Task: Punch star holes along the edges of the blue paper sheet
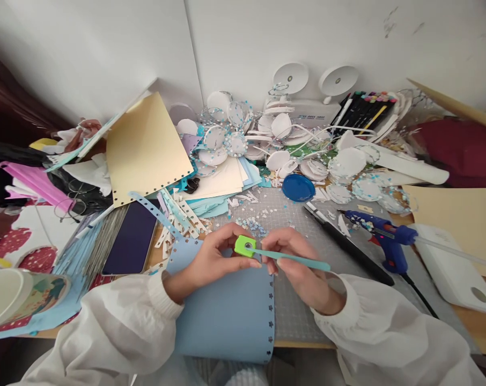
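Pointing left at green punch (241,245) — teal stick (303,260), axis nearly crosswise.

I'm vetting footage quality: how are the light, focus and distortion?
Head view: soft light, with no hard shadows around the left hand or right hand; head view: green tool fairly clear, lettering on the white box too blurred to read; head view: wide-angle stretch toward the edges, where the tub looks slanted.

Left fingers (226,231) partly hidden behind green punch (240,245), white tub (45,292) incomplete at left edge.
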Action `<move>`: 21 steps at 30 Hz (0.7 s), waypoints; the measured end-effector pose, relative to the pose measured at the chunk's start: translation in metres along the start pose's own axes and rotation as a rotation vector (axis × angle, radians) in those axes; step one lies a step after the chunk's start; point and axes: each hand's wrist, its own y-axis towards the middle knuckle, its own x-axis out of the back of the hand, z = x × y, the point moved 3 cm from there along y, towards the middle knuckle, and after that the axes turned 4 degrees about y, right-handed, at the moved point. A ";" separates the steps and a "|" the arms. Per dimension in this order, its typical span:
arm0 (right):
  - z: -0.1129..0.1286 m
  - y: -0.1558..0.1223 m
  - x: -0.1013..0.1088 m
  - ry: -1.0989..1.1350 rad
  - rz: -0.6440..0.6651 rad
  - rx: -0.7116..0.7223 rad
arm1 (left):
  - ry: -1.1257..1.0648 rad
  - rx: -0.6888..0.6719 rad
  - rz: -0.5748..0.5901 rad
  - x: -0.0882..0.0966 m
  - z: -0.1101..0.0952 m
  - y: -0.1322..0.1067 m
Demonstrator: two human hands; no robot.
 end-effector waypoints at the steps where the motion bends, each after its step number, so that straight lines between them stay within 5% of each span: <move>1: -0.001 0.001 0.000 0.083 -0.023 -0.059 | -0.004 -0.016 0.004 0.000 -0.001 0.000; 6: 0.001 0.008 0.001 0.290 -0.079 -0.170 | -0.027 -0.015 0.067 -0.001 -0.008 -0.001; 13: 0.005 0.007 0.002 0.206 -0.069 -0.054 | -0.142 0.080 0.123 -0.004 -0.008 0.001; 21: 0.009 0.007 0.006 0.166 -0.049 -0.020 | 0.040 0.115 0.172 -0.004 -0.012 -0.002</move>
